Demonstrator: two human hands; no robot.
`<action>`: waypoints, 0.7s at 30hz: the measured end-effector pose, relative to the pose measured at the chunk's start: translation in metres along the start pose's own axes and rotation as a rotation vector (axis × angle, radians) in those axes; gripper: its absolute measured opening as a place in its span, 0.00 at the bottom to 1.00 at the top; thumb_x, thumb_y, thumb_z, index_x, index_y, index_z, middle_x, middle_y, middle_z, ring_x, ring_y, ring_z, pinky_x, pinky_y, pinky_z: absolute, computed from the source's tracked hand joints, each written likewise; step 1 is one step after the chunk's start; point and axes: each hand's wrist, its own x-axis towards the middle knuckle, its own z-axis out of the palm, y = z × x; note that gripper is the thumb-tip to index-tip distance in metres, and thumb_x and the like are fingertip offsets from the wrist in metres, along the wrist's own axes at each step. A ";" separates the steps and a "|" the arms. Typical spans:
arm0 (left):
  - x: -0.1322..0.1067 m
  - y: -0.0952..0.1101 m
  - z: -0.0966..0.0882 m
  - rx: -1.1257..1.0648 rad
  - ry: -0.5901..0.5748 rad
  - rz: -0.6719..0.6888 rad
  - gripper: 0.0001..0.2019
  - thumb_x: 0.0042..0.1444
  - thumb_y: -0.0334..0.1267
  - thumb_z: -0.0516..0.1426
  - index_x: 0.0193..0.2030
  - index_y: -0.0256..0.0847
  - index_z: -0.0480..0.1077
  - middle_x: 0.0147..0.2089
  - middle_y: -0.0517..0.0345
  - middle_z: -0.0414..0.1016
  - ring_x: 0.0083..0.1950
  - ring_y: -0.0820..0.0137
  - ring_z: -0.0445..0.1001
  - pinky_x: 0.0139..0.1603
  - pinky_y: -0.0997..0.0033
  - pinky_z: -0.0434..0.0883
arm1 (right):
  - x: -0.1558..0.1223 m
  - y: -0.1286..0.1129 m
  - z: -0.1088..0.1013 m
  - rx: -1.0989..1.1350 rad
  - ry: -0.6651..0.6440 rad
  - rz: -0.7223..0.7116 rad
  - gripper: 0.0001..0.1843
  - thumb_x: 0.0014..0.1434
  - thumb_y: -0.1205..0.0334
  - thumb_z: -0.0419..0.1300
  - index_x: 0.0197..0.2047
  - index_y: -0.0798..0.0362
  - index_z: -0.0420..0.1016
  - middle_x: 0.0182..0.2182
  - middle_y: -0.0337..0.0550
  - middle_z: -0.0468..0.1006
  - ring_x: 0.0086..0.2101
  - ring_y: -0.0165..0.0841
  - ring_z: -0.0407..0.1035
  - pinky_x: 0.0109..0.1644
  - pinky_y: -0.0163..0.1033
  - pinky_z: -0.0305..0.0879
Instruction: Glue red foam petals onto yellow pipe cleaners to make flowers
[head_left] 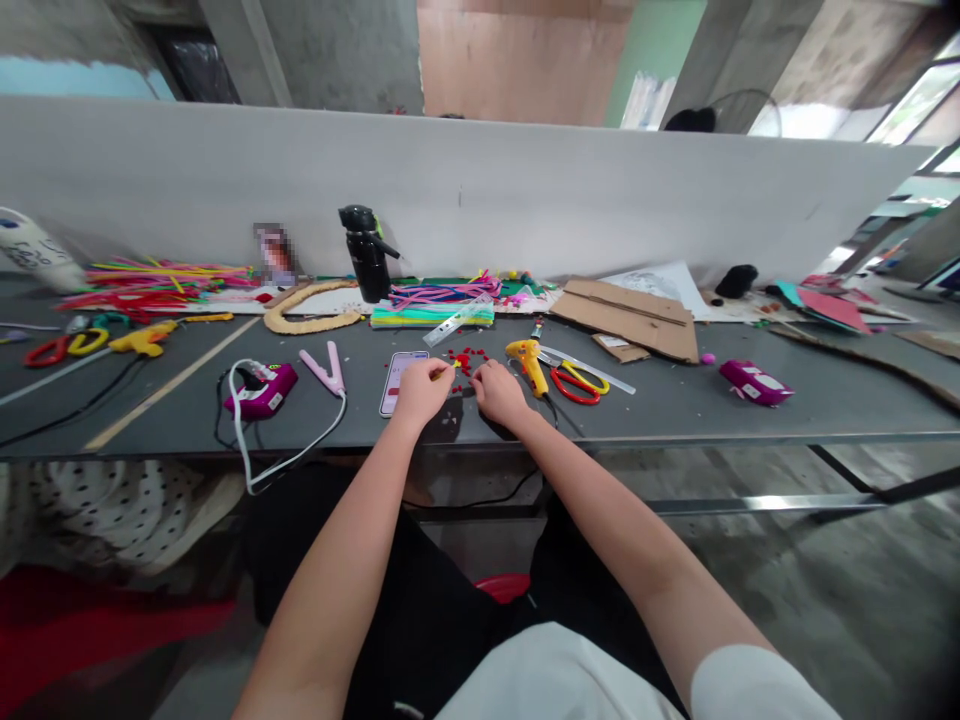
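Observation:
My left hand (424, 391) is closed in a pinch just right of a phone (392, 384). At its fingertips a small yellow piece (455, 364) shows, too small to name exactly, close to a cluster of small red pieces (465, 360). My right hand (498, 393) rests low over the table with its fingers bent together beside those red pieces. Whether anything is between its fingertips is hidden. To its right lie a yellow glue gun (531, 366) and scissors (576, 384) with red and yellow handles.
Behind my hands lie a clear ruler (456, 320), pipe cleaners (442, 292) and a black bottle (367, 254). Cardboard (637, 315) lies back right. To the left are a pink flat iron (325, 370) and a purple power strip (262, 391) with cords over the table edge.

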 end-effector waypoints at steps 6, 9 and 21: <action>0.005 -0.012 0.023 -0.102 -0.075 -0.084 0.12 0.59 0.44 0.54 0.30 0.40 0.71 0.27 0.56 0.75 0.27 0.69 0.70 0.30 0.70 0.65 | -0.003 0.000 0.001 0.250 0.079 -0.044 0.10 0.66 0.58 0.52 0.38 0.53 0.71 0.36 0.44 0.75 0.39 0.34 0.70 0.47 0.39 0.66; 0.004 -0.013 0.031 -0.180 -0.146 -0.130 0.13 0.60 0.47 0.54 0.32 0.40 0.69 0.27 0.57 0.75 0.24 0.71 0.69 0.27 0.72 0.66 | -0.006 0.001 0.002 0.328 0.118 -0.061 0.10 0.66 0.57 0.52 0.37 0.52 0.70 0.36 0.43 0.75 0.39 0.34 0.70 0.47 0.39 0.66; 0.004 -0.010 0.027 -0.244 -0.166 -0.203 0.15 0.60 0.49 0.55 0.34 0.39 0.69 0.27 0.57 0.74 0.23 0.72 0.69 0.25 0.72 0.65 | -0.006 0.006 0.008 0.335 0.149 -0.051 0.07 0.63 0.60 0.55 0.35 0.52 0.71 0.33 0.43 0.72 0.37 0.35 0.67 0.46 0.40 0.64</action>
